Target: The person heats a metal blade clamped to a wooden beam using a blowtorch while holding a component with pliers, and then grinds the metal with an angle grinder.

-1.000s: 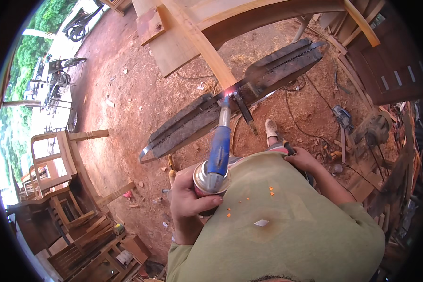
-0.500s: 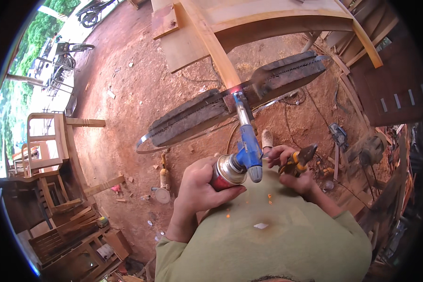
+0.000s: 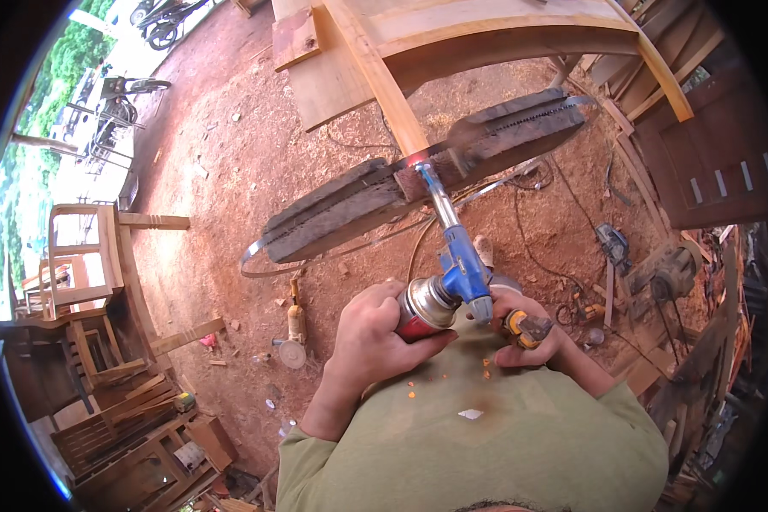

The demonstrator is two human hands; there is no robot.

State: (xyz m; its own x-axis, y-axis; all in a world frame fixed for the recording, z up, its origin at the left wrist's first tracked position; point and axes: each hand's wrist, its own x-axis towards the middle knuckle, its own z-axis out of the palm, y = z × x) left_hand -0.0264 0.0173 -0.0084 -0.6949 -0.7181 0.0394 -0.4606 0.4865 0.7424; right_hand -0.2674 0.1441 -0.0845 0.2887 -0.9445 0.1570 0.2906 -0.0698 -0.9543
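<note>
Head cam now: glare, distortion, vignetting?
Head view: white glare washes out the far left, around the parked motorcycles; head view: fisheye bowing toward a black rim, blue fringing at lower left; head view: the blue torch near center reads clearly.

Olive-green fabric T-shirt [image 3: 520, 456] — short sleeves [image 3: 303, 465], bare forearms [image 3: 331, 405]
Small bright-orange irregular marks [image 3: 486, 374] scattered on the front, one whitish diamond-shaped mark [image 3: 469, 415] nearer the neck — soft-edged brownish smudge [image 3: 486, 399] beside it; both sleeves same green.
</note>
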